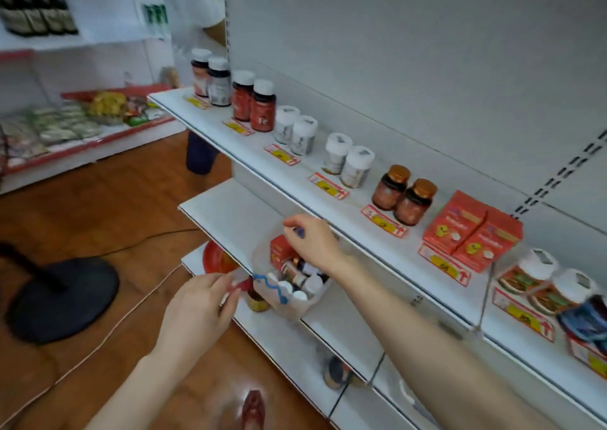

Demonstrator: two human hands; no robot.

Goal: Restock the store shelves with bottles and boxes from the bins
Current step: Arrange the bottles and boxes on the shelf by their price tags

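Left hand [200, 304], lower centre-left: fingers at the near corner of the clear bin [295, 304], grip lost in blur. Bin sits mid-frame on the middle shelf [230, 212], packed with small bottles [313, 283]. Right hand [315, 242] above it pinches a small dark item [299, 232]. Bottles probably light, rigid, slick: grab around the body under the cap.
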